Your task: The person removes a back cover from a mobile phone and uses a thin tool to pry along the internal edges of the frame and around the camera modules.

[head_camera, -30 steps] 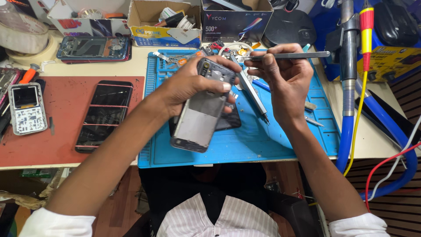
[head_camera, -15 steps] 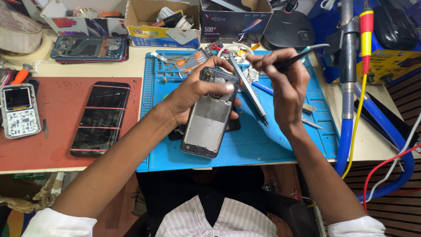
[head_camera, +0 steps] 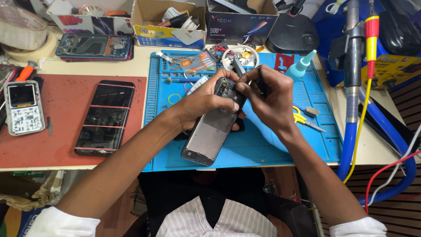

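Left hand [head_camera: 199,103] gripping opened phone [head_camera: 213,127] over blue mat [head_camera: 263,149] — right hand [head_camera: 269,98] fingers pinching a thin tool, probing the camera end; steadiness likely needed.

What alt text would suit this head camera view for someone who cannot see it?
A person's left hand holds an opened phone above a blue work mat while the right hand works at its top end. A dark phone lies on a red mat nearby.

Right hand [head_camera: 267,98] dropped onto phone frame [head_camera: 215,127] top (tool no longer raised), fingers pinching.
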